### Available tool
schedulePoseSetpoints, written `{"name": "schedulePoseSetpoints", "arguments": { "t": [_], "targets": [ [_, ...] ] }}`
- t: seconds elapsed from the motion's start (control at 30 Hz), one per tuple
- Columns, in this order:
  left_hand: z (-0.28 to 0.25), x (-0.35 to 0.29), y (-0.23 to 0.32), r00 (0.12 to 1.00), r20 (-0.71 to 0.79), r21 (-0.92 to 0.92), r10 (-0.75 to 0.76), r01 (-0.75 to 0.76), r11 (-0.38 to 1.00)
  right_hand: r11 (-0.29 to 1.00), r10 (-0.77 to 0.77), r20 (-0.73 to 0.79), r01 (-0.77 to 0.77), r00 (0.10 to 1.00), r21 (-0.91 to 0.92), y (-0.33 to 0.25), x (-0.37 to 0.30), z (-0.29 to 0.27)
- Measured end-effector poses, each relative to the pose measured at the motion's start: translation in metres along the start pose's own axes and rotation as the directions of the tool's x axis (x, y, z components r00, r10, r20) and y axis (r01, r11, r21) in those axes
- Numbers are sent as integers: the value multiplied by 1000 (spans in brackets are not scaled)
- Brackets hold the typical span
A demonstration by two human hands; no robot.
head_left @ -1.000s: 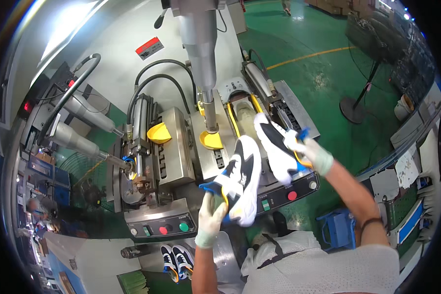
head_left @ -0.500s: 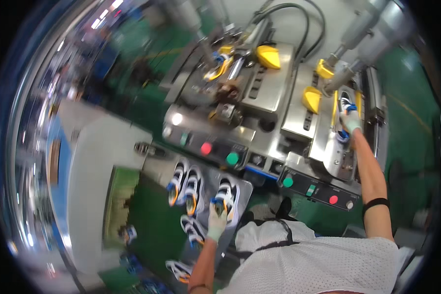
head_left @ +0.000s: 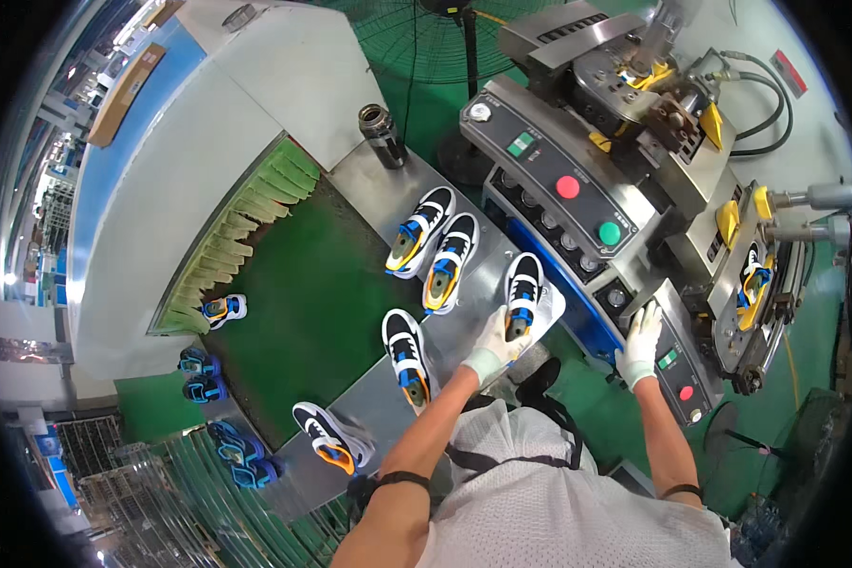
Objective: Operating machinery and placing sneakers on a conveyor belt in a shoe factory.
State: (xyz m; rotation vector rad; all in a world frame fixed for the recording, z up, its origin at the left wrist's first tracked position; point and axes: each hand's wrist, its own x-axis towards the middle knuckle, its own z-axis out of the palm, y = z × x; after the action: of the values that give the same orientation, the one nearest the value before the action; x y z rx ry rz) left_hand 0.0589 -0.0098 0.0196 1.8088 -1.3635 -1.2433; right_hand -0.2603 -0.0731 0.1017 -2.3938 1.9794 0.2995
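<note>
My left hand (head_left: 492,348), in a white glove, grips the heel end of a black and white sneaker (head_left: 523,284) with blue and orange trim, at the right end of a metal shelf (head_left: 478,346). My right hand (head_left: 642,341), also gloved, lies with fingers stretched over the near control panel (head_left: 677,379) of a metal machine, covering part of it. Another sneaker (head_left: 753,281) sits in the machine's right station beside a yellow pad (head_left: 728,224). A pair of matching sneakers (head_left: 452,260) stands left of my left hand, and a single sneaker (head_left: 407,355) lies nearer me.
One more sneaker (head_left: 329,437) lies at the lower left of the shelf. A dark flask (head_left: 381,137) stands at its far end. Green strips (head_left: 246,222) hang at a white machine's opening, with a shoe (head_left: 224,310) beneath. Blue sandals (head_left: 241,452) rest at lower left.
My right hand has left the sneaker in the machine and come down to the control panel. My left hand stays on its sneaker. The view has swung to the left.
</note>
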Motion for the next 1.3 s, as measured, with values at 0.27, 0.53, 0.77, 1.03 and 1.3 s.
{"name": "schedulePoseSetpoints", "arguments": {
  "t": [0.27, 0.53, 0.77, 1.03, 1.3],
  "targets": [
    [-135, 44, -26, 892, -451, 31, 43, -33, 999, 473, 8, 298, -266, 955, 840, -163, -1, 63],
    [-127, 70, -71, 956, -292, 75, -39, 64, 995, 248, 462, 243, -388, 853, 888, -241, 24, 109],
    [-84, 19, -62, 946, 313, -601, -84, 266, 754, -437, 287, 532, -386, 796, 813, -190, -41, 85],
    [68, -102, 82, 738, 653, -224, 168, -23, 974, -638, 660, 503, 64, 559, 767, -80, -276, 18],
    [226, -265, 209, 214, 923, -243, 319, -317, 917, -453, 873, 488, 363, -5, 814, -47, -533, -36]
  ]
}}
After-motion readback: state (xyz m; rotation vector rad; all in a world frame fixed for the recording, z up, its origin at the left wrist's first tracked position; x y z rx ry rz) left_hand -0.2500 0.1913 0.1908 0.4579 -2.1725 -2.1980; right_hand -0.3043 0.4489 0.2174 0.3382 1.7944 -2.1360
